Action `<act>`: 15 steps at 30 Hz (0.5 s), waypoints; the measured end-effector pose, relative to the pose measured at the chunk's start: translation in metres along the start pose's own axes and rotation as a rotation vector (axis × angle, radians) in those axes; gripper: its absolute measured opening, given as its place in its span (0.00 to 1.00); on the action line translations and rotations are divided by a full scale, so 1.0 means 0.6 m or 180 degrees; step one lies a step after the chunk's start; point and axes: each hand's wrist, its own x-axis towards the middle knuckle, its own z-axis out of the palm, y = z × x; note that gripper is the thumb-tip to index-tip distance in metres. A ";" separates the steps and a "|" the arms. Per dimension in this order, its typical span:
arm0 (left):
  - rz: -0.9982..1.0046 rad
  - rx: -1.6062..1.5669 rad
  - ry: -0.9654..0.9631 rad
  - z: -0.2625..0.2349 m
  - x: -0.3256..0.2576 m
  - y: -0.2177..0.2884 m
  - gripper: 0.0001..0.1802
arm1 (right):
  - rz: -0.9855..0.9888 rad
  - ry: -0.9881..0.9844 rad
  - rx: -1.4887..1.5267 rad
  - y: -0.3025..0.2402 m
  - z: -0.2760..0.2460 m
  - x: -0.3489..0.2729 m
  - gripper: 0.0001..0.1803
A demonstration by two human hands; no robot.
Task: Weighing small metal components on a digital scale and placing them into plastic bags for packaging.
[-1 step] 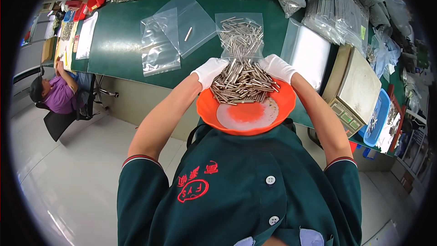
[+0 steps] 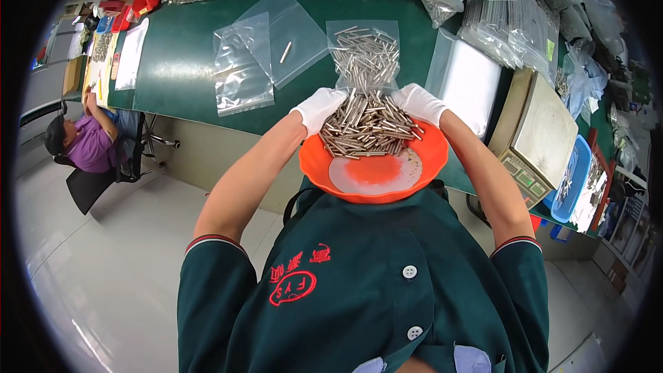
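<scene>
Green-topped workbench (image 2: 186, 55) over glossy pale floor (image 2: 103, 262), black chair (image 2: 90, 186) alongside.

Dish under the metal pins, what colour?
Orange dish, paler worn patch at the centre; metal pins heaped on its far side. Head view.

- Both bare forearms reach forward from short green sleeves, converging ahead of the chest.
- Left hand (image 2: 319, 109), white-gloved, is cupped with fingers curled inward.
- Right hand (image 2: 419, 103), white-gloved, mirrors it, close by.
</scene>
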 end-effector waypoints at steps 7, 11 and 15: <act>0.0303 0.0685 0.0265 0.005 0.003 -0.002 0.21 | -0.0309 0.0231 -0.0398 -0.019 -0.012 0.003 0.19; 0.0530 0.0499 0.0123 0.000 -0.016 0.016 0.23 | -0.0036 0.0209 0.0078 -0.048 -0.025 -0.014 0.20; 0.0564 0.0871 0.0298 -0.008 -0.002 0.028 0.20 | -0.0157 0.0535 0.0083 -0.038 -0.024 -0.003 0.21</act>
